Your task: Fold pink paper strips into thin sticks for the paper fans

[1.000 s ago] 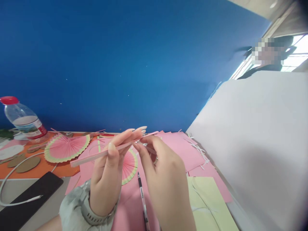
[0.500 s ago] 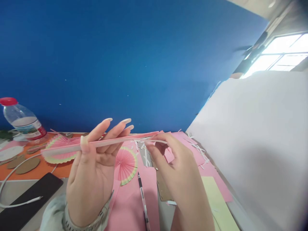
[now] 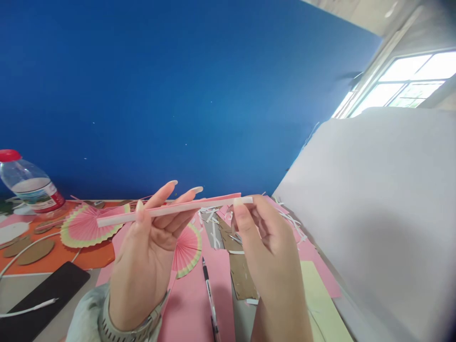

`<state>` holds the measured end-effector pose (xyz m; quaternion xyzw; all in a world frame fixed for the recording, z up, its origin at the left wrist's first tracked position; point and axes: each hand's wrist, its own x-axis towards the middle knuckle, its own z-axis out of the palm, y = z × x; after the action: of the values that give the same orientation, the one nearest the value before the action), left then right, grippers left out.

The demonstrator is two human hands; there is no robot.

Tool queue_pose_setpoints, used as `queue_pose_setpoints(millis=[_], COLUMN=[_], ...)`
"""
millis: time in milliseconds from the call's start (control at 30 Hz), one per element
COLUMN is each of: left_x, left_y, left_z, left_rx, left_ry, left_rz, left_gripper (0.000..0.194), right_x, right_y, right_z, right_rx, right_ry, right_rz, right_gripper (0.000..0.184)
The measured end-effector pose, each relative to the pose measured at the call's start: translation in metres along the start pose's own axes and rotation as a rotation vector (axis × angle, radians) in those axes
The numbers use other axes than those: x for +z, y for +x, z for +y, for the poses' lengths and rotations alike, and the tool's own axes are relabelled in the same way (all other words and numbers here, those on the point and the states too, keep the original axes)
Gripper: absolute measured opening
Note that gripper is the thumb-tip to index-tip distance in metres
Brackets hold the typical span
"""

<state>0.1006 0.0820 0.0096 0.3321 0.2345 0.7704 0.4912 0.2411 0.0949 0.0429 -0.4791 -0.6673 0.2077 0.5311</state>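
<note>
Across the middle of the view, a narrow pink-and-white paper strip [image 3: 185,207] is held up level with the table's far edge, tilted a little, its right end higher. The left hand [image 3: 142,266] has it between thumb and fingers near its left end, palm turned up, the other fingers loosely spread behind and below it. The right hand [image 3: 274,242] pinches the right end, thumb flat on the near face, fingers curled behind. Below the strip, between the hands, lies a round pleated fan [image 3: 188,249], pink with a pale yellow rim, partly hidden by the left hand. Nearer, a pen [image 3: 210,292] rests on pink paper [image 3: 192,304]; just right of that is brown cardboard [image 3: 242,275], with white paper scraps [image 3: 213,223] beyond. Pale green paper [image 3: 320,294] lies right of the right hand. To the left, another pleated fan [image 3: 90,225] sits on orange paper [image 3: 96,256], near cardboard discs [image 3: 35,251] and a red-capped bottle [image 3: 32,185]. A black slab [image 3: 46,294] lies nearer, a white cable [image 3: 32,309] across it. Behind everything stands a blue panel [image 3: 178,95].
</note>
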Motion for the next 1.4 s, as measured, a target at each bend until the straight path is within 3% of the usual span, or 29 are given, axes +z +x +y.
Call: queue_pose_setpoints(millis=[433,600,733,767,833,933,1000,1167,1400], left_x=[0.0,0.001,0.001,0.001,0.002,0.004,0.004,0.001,0.008], left_y=[-0.002,-0.002,0.0,-0.001,-0.002,-0.006,-0.009,-0.013,-0.014], left_z=[-0.002,0.002,0.005,0.005,0.003,0.0,-0.003,-0.011,-0.011], left_rx=[-0.033,-0.038,-0.032,-0.039,-0.043,-0.035,-0.074,-0.105,-0.087], left_ry=[-0.007,-0.022,-0.025,-0.026,-0.033,-0.035,-0.029,-0.053,-0.044], left_rz=[-0.052,0.026,0.061,0.058,0.047,0.037,0.043,0.066,0.056], left_gripper=[0.042,0.039,0.038,0.038,0.038,0.035,0.033,0.034,0.032], right_x=[0.0,-0.001,-0.007,-0.008,-0.007,0.004,0.018,0.049,0.045], right_y=[0.0,0.002,0.002,0.002,0.002,0.001,0.001,-0.001,0.004], right_z=[0.003,0.005,0.01,0.011,0.012,0.008,0.003,0.0,0.01], right_rx=[0.025,-0.051,0.018,0.037,0.045,0.115,0.223,0.262,0.211], right_ry=[-0.011,-0.091,0.028,0.086,0.196,0.356,0.501,0.809,0.925], right_rz=[0.042,0.188,0.266,0.236,0.058,-0.281,-0.42,-0.312,-0.187], right_gripper=[0.04,0.038,0.037,0.039,0.043,0.028,0.027,0.01,0.01])
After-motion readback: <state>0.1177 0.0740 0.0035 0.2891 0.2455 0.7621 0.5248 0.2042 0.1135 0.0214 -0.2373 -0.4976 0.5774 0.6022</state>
